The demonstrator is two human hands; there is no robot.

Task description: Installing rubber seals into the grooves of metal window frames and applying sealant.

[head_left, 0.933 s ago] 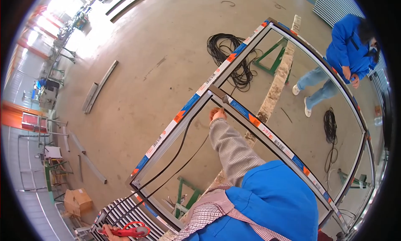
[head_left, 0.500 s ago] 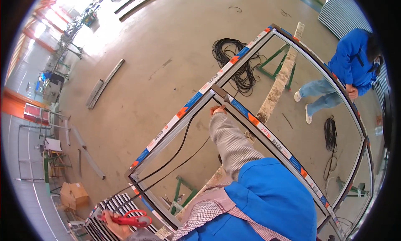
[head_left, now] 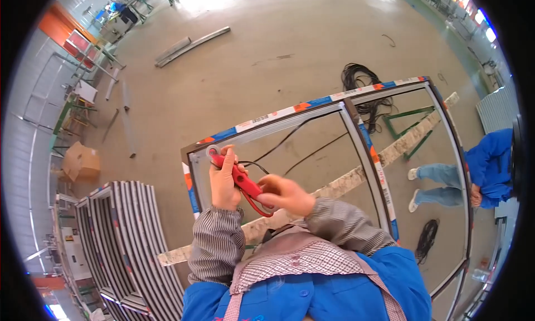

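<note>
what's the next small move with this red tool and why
Probably settle the right grip on the lower end of the red tool, because the left grip holds its upper part, while the right one is blurred there, so its hold looks uncertain, and a black strip curves close by.

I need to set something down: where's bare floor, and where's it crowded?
The floor is bare between the metal bars and the large frame, more narrowly between that frame and the stacked frames. Crowded: at that stack, and around the left hand, right hand and red tool.
</note>
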